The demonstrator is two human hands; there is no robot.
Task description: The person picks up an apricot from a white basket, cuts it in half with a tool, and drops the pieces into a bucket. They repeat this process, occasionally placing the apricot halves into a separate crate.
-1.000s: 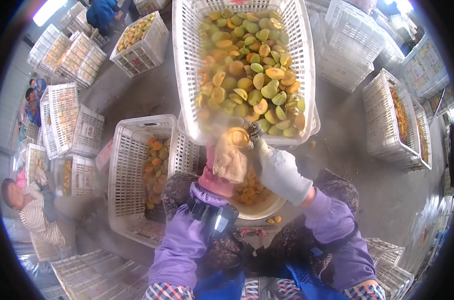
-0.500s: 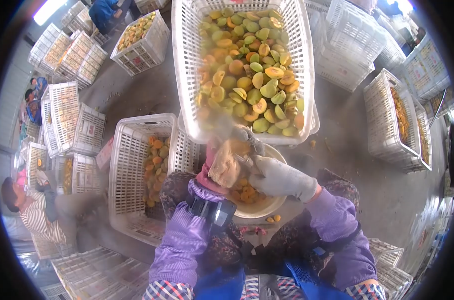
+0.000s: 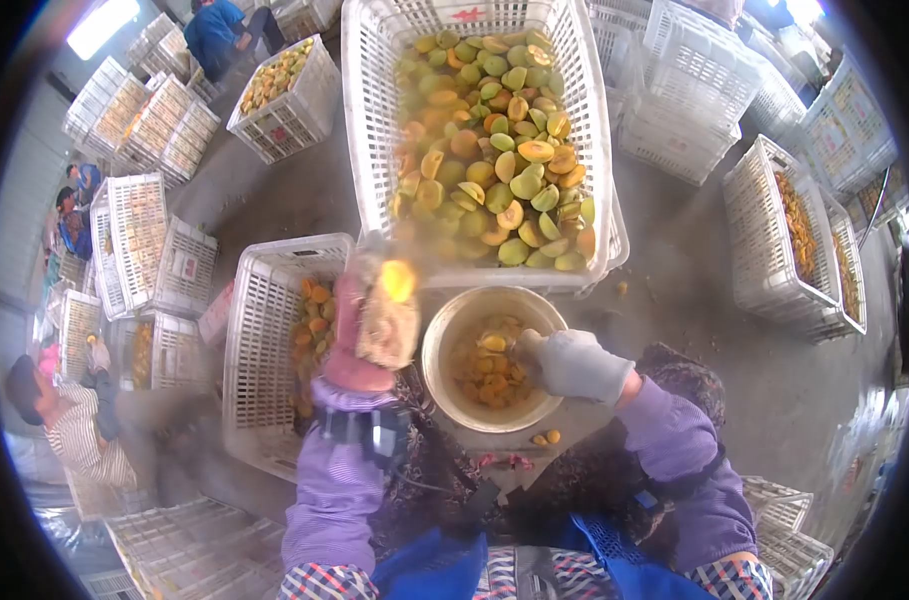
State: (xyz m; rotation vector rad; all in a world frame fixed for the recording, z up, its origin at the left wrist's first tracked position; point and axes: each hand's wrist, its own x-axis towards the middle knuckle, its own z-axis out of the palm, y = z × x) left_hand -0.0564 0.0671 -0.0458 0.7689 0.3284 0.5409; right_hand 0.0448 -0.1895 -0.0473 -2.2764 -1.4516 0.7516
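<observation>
My left hand [image 3: 372,315], in a pink glove with a worn tan pad, is raised over the near edge of the left crate. A bright yellow fruit half [image 3: 398,281] rests against its blurred, curled fingers. My right hand [image 3: 581,366], in a pale grey glove, is closed at the right rim of a round metal bowl [image 3: 431,372]. What it grips is hidden. Small orange-yellow pieces [image 3: 491,375] lie inside the bowl. Beyond it stands a white crate [image 3: 360,130] of green and yellow fruit halves [image 3: 514,150], apparently peaches or apricots.
At left, a white crate [image 3: 242,370] holds orange fruit halves [image 3: 312,325]. Stacked crates [image 3: 124,240] line the left side, and more [image 3: 689,90] stand at right. A person in a striped top [image 3: 84,430] sits at left. Small pieces [image 3: 546,437] lie on the floor.
My left hand has moved left from above the bowl, bringing a yellow fruit half into view. My right hand has shifted slightly right and down, and the bowl is now uncovered.
</observation>
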